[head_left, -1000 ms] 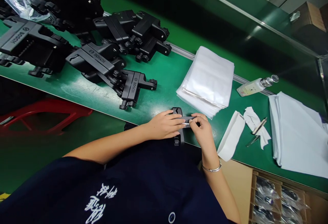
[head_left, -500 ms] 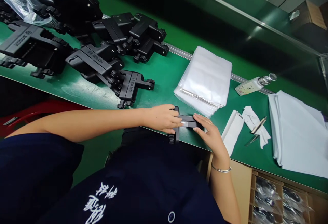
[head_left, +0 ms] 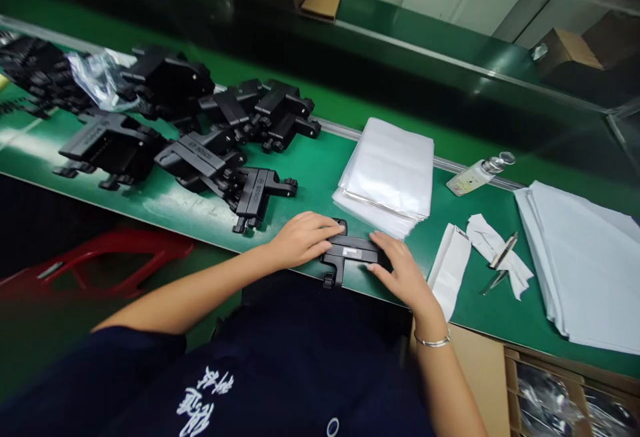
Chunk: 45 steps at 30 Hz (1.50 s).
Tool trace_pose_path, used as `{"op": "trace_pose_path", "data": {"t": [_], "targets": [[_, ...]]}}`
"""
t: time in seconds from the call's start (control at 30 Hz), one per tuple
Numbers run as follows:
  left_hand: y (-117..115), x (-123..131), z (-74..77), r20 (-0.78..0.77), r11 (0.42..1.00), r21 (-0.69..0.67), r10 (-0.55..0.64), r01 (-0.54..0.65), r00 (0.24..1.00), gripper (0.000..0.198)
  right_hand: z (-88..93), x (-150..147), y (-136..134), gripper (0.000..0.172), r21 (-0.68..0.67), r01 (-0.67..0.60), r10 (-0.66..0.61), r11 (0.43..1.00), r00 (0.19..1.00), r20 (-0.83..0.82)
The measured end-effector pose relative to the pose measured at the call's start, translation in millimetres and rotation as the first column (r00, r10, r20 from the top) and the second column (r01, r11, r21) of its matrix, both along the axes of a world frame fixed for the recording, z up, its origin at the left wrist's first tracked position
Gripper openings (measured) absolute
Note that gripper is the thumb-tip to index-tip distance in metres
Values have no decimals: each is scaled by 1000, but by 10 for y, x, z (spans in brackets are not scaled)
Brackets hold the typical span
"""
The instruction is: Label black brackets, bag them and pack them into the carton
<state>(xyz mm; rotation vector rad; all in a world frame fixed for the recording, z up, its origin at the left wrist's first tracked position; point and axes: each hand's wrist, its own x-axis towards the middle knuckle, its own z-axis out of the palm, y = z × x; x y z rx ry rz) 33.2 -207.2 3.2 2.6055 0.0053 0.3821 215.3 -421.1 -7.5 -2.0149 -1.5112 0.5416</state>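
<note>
A black plastic bracket (head_left: 357, 245) with knobs and a small white label (head_left: 352, 253) on its face lies at the table's front edge. My left hand (head_left: 305, 240) holds its left end, fingers reaching over the side by the upper knob. At the other end, my right hand (head_left: 400, 270) grips the bracket between thumb and fingers. The label shows between my two hands. Just beyond them lies a stack of clear plastic bags (head_left: 393, 167). To the right of my right hand is a folded white strip of paper (head_left: 450, 270).
Several similar black brackets (head_left: 200, 157) are heaped along the left of the green table (head_left: 310, 190). Right of the bags are a pump bottle (head_left: 475, 177), tweezers (head_left: 504, 250) on crumpled paper (head_left: 483, 230), and white sheets (head_left: 585, 263). A divided carton (head_left: 513, 383) stands below; a red chair (head_left: 125, 260) is at left.
My left fingers have drawn back leftward from the label, which now shows fully. My right hand keeps its hold on the right end. The view has shifted, showing more of the left side.
</note>
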Motion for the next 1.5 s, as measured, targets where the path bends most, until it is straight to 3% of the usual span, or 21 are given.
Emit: {"op": "trace_pose_path", "data": {"t": [0.07,0.2,0.33,0.43,0.63,0.83,1.1,1.2,1.37,1.5], "targets": [[109,30,19,25,991,-18,130,-130,991,40,-3,-67,37,44,2,-100,100,995,993,70],[264,504,27,-23,988,124,89,-86,996,34,7,-201,22,36,95,-137,111,986,965,238],[250,1151,-52,-97,936,352,29,7,995,35,55,-216,-263,38,312,20,-134,950,927,349],[194,1426,-131,-151,898,435,-5,71,989,38,113,-155,-565,45,443,162,-345,882,862,371],[282,1496,-76,-209,893,425,-60,146,976,21,210,-19,-933,48,513,256,-489,819,780,390],[380,1547,58,-270,924,361,-26,127,962,16,169,23,-930,45,552,277,-518,787,782,347],[530,1614,227,-391,989,99,-59,106,918,25,101,15,-904,44,563,296,-523,772,799,297],[610,1692,295,-409,999,-7,-51,52,911,27,113,13,-919,44,576,310,-540,756,793,282],[613,1800,279,-283,986,-72,126,-152,951,47,129,3,-938,44,585,337,-567,738,779,268],[643,1840,330,-239,973,-108,173,-204,955,43,113,1,-952,44,583,380,-598,718,765,237]]}}
